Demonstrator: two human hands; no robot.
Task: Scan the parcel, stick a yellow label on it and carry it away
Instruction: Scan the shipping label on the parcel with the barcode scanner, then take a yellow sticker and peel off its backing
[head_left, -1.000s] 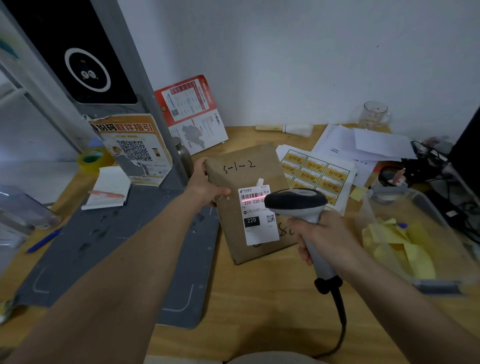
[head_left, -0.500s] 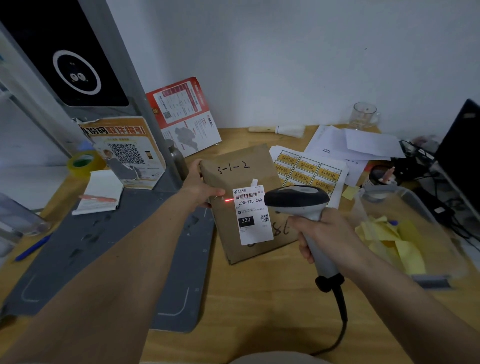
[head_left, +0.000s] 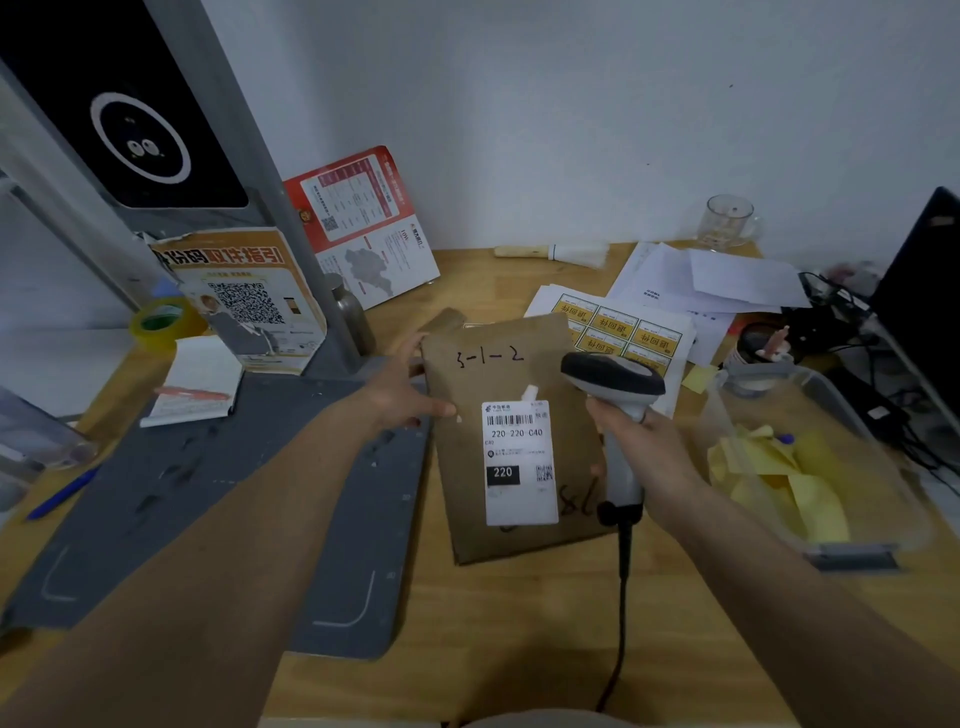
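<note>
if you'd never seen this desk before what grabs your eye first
The brown parcel lying mid-desk, with its white shipping label and handwritten numbers. The left hand grips its left edge while the right hand holds a corded scanner over it. Behind it lies a sheet of yellow labels.
</note>
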